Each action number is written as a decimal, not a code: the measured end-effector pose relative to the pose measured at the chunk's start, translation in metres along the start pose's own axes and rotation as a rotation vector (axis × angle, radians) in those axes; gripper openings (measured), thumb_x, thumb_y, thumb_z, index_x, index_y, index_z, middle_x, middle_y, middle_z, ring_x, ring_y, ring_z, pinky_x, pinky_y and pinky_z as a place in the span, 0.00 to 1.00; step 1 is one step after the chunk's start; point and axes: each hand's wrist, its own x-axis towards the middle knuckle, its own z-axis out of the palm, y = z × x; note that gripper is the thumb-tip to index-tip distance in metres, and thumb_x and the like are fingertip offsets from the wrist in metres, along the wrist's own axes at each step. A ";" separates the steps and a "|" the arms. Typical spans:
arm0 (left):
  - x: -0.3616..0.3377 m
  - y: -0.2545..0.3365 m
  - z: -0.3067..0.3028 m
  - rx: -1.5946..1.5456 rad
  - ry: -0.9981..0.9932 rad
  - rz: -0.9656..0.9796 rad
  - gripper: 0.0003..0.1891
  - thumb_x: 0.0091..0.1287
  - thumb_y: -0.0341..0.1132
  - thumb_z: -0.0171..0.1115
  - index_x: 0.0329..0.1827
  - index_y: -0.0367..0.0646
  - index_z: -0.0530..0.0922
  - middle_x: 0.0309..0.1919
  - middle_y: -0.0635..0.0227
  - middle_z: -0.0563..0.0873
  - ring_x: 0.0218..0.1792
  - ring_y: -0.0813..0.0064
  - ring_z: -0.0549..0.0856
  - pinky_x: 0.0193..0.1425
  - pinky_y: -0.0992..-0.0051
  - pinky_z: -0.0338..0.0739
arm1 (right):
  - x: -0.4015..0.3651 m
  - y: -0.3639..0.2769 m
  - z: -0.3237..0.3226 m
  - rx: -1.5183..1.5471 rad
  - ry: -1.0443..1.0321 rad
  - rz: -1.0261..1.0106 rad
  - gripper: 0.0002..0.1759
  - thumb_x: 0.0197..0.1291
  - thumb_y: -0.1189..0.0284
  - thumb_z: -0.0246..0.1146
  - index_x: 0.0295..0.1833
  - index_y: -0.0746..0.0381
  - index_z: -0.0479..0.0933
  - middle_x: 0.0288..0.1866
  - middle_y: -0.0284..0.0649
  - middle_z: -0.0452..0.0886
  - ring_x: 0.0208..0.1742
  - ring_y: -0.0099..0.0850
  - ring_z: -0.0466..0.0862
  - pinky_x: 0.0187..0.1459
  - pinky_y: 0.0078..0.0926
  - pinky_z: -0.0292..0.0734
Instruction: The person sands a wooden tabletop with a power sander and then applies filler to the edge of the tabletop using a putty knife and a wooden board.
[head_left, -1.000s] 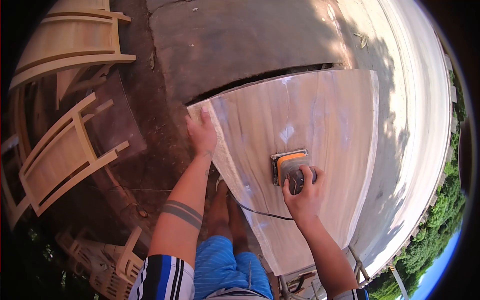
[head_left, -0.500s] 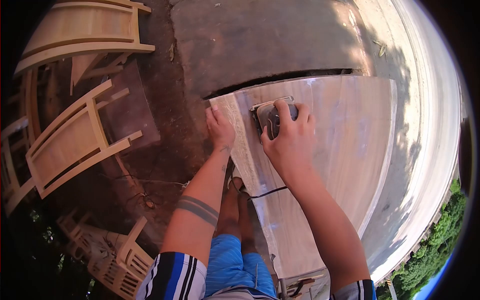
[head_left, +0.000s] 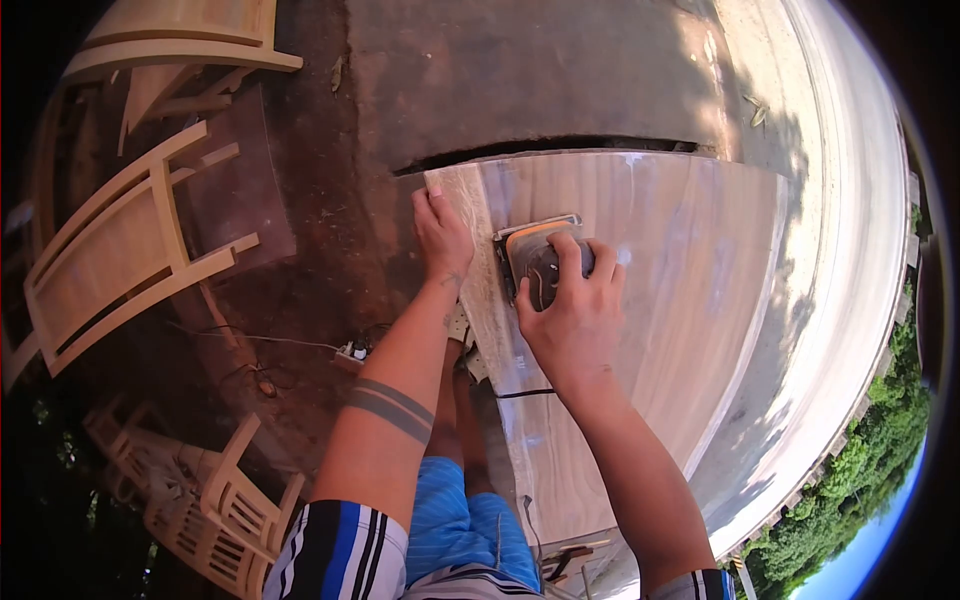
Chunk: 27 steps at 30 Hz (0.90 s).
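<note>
A wide pale wooden board (head_left: pixel 680 260) with lengthwise grain lies in front of me. My left hand (head_left: pixel 442 232) is closed over its left edge near the far corner, fingers on the rough, lighter strip (head_left: pixel 466 215) along that side. My right hand (head_left: pixel 578 325) is wrapped over a dark electric sander (head_left: pixel 538 265) with an orange band around its base. The sander's flat pad rests on the board's face, to the right of my left hand. A black cord (head_left: pixel 525 393) crosses the board below my right wrist.
Unfinished wooden furniture frames (head_left: pixel 110 260) stand on the left, with slatted chairs (head_left: pixel 220 510) below them. A power strip (head_left: pixel 352 352) with cords lies on the dark floor. Beyond the board is concrete (head_left: pixel 520 70); a sunlit pale strip (head_left: pixel 830 130) runs along the right.
The sander and my right hand have moved a little toward me across the board. My left hand keeps its hold on the edge. The whole view has shifted slightly.
</note>
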 end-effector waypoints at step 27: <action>-0.001 0.010 0.000 0.003 0.013 -0.013 0.20 0.79 0.46 0.43 0.49 0.35 0.74 0.41 0.42 0.85 0.47 0.39 0.82 0.52 0.51 0.74 | 0.047 0.007 0.000 -0.053 0.058 0.012 0.29 0.48 0.69 0.74 0.59 0.52 0.74 0.58 0.50 0.72 0.54 0.50 0.77 0.46 0.45 0.82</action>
